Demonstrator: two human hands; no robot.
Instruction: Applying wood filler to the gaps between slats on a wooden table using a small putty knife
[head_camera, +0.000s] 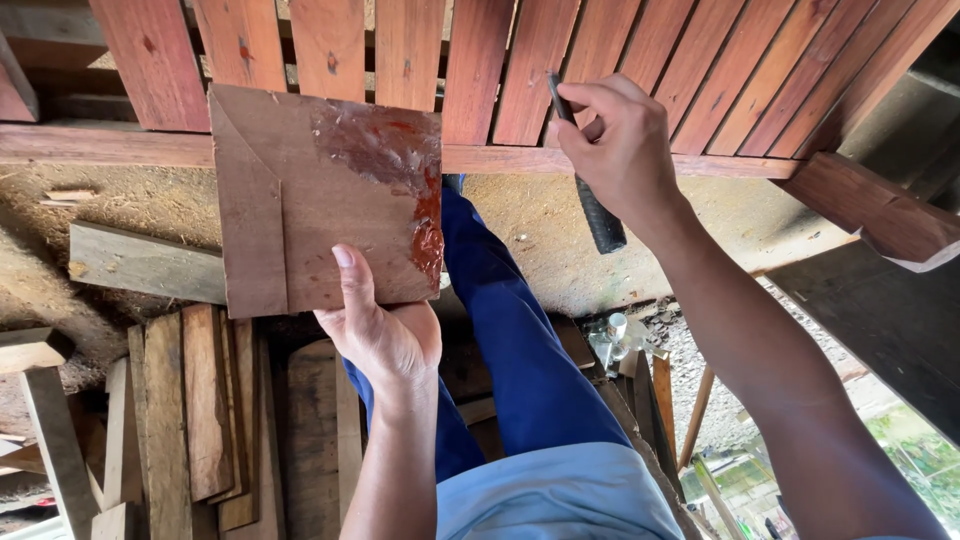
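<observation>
At the far left, loose wooden offcuts (190, 420) lie side by side on the ground, with a longer grey plank (140, 262) resting above them on sawdust-covered earth. Next comes the flat square board (300, 200), held up in front of the slatted reddish wooden frame (450, 60); its right part carries a glossy smear of red-brown putty (400, 165) that runs down the right edge. The left hand (380, 330) grasps this board from below, thumb pressed flat on its face and the other fingers hidden behind it. Beneath the board, the person's leg in blue trousers (510, 330) stretches forward. Further right, the right hand (620, 150) is raised against the slats, its fingers clenched around a dark-handled tool (595, 215); the handle sticks out below the palm, while a narrow dark tip shows above the fingers, touching or just beside a slat. At the far right, a thick beam (880, 210) of the frame angles down.
</observation>
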